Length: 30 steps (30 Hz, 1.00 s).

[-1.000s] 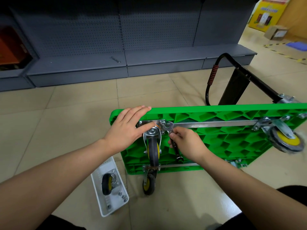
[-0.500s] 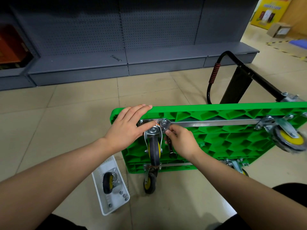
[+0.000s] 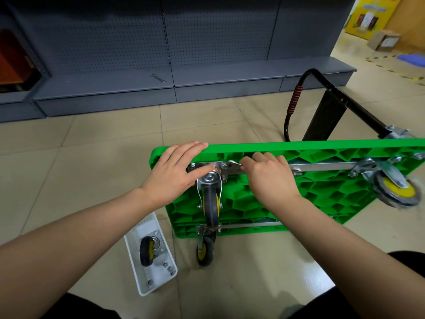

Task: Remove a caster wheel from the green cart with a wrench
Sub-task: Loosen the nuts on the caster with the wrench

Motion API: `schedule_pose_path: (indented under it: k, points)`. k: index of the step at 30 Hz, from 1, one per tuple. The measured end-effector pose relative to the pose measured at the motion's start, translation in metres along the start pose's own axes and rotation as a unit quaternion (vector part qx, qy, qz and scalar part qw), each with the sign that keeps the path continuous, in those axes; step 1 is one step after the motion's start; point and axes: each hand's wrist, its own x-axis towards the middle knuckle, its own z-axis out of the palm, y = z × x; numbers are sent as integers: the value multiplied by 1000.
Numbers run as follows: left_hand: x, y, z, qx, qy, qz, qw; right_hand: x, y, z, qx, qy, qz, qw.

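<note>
The green cart point(image 3: 322, 194) lies upside down on the floor, ribbed underside up. A grey caster wheel point(image 3: 211, 204) stands on its metal plate at the cart's left end. My left hand point(image 3: 174, 172) lies flat over the cart's corner, thumb pressing on the caster's plate. My right hand point(image 3: 268, 178) grips a metal wrench point(image 3: 234, 166), now lying sideways along the steel rail, its head at the bolt right of the caster. Most of the wrench is hidden under my fingers.
A white tray point(image 3: 147, 285) on the floor at lower left holds a loose caster point(image 3: 148, 249) and several bolts. Two more casters point(image 3: 205, 250) point(image 3: 395, 189) are on the cart. The black folded handle point(image 3: 326, 107) lies behind. Grey shelving point(image 3: 161, 88) runs along the back.
My right hand has swung the wrench from pointing toward me to lying rightward along the rail. My left hand has stayed on the cart's corner.
</note>
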Motion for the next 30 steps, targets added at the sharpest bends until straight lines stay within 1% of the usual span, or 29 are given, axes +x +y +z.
schedule_pose_path:
  k: [2,3,4,6,9,15,17,21,25,30]
  points:
    - [0,0,0,0,0,-1,1000,-3,7,-2,66,-12,28,997]
    - [0,0,0,0,0,0,1000,-4,9,-2,124,-37,47,990]
    - [0,-1,-1,-1,0,1,1000,-4,11,-1,191,-60,66,978]
    - [1,-1,-2,-2,5,0,1000,-3,11,-1,307,-80,103,943]
    - [1,0,-2,-1,3,3,1000,-4,2,2,392,-106,138,904]
    - [0,1,-2,1,11,0,1000,-6,-20,18,467,-170,166,852]
    - [0,1,-1,2,13,-1,1000,-6,-22,20,466,-177,169,850]
    - [0,1,-1,-3,11,-4,1000,-4,-26,25,469,-165,170,851]
    - [0,1,-1,-4,13,-3,1000,-6,-31,33,497,-151,192,833]
    - [1,1,-1,-4,7,-1,1000,-6,-30,34,495,-147,187,836]
